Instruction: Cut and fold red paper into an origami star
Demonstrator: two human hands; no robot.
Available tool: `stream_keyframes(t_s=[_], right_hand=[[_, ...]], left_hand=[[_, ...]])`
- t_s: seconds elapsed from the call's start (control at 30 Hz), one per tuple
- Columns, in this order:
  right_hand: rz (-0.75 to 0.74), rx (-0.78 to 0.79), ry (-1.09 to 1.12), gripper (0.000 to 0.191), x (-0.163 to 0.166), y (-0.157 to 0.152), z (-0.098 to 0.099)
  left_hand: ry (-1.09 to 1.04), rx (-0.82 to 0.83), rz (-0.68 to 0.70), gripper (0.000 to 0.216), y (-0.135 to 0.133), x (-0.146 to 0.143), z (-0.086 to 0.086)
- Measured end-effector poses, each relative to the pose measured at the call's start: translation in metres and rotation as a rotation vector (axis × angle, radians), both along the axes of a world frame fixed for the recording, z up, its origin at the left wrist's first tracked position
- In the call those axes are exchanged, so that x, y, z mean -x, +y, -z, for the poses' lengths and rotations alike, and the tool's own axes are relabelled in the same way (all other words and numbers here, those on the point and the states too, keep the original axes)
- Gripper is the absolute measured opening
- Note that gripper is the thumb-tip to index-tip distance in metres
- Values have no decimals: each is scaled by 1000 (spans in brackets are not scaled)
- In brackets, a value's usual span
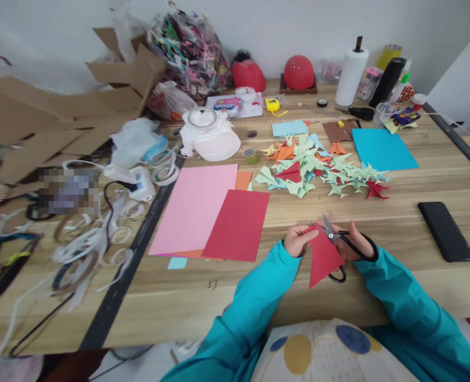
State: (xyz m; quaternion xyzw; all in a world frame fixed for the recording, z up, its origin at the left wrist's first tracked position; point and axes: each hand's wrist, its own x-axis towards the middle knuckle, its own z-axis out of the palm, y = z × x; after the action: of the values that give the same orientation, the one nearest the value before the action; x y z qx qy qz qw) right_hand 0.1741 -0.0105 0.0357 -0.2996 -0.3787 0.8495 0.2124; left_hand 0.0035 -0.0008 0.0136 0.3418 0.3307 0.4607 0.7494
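Observation:
My left hand pinches the upper left corner of a folded red paper triangle held just above the wooden table. My right hand grips black-handled scissors, fingers through the loops. The open blades point up and left at the top edge of the triangle. Both arms wear teal sleeves.
Pink, orange and red paper sheets lie left of my hands. A heap of folded paper figures and a blue sheet lie beyond. A black phone rests at the right. Tape rolls, cardboard and bags crowd the left and back.

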Motion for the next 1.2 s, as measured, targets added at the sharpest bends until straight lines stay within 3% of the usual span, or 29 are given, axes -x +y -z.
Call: stream_keyframes(t_s=[0.4,0.77,0.87,1.03,1.2], right_hand=[[-36,23,66,88,-2,2,3],[-23,45,-63,90,0,2,-3],[68,26,-87,90,-7,7,-7],[375,-66,-142,91,-31,21,-15],[309,-131,-186,83,-24,18,-13]], left_hand=[[36,7,16,28,1,3,2],[28,59,-11,28,2,2,6],[41,97,-71,27,2,2,7],[65,141,-117,27,2,2,9],[35,154,-129,27,4,-1,10]])
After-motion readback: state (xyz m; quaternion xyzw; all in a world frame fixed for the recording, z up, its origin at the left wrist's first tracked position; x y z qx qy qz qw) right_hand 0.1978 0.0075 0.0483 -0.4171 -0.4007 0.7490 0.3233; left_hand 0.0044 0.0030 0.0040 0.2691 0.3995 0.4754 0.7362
